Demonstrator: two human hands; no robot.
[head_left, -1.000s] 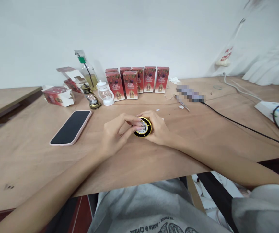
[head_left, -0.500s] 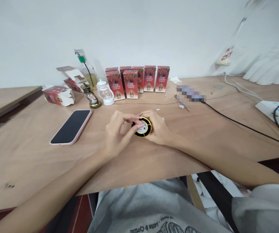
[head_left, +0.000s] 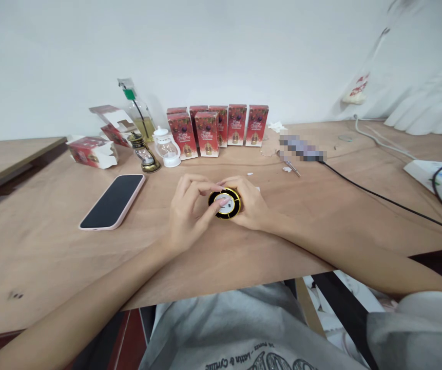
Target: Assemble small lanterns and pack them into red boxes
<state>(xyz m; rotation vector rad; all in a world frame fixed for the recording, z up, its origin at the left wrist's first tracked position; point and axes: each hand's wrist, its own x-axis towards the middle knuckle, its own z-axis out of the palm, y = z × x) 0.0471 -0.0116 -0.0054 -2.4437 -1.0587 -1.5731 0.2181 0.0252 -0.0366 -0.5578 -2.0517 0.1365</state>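
A wood-toned surface (head_left: 47, 262) is set against a plain pale wall (head_left: 244, 51); a second surface (head_left: 8, 154) is seen at far left. The round part (head_left: 228, 204), black with gold edging and a white centre, is located above the near middle of the surface. Its side is grasped by the fingers of the right hand (head_left: 249, 205). The fingers of the left hand (head_left: 186, 213) are parted, with the thumb placed over the white centre and the index finger near the far rim.

The phone (head_left: 113, 202) is laid face up to the left. Beyond it, a bronze lantern (head_left: 142, 152) and a white lantern (head_left: 167, 149) are stood side by side. Seven red boxes (head_left: 207, 134) are stood in two rows near the wall. Two opened boxes (head_left: 93, 152) and a bottle (head_left: 146, 126) are positioned at back left.

To the right, a thin tool (head_left: 292, 167) is laid near a pixelated item, to which a black cable (head_left: 359, 187) is joined. A bag (head_left: 357, 92) is hung at the wall beside white cloth (head_left: 432, 103).
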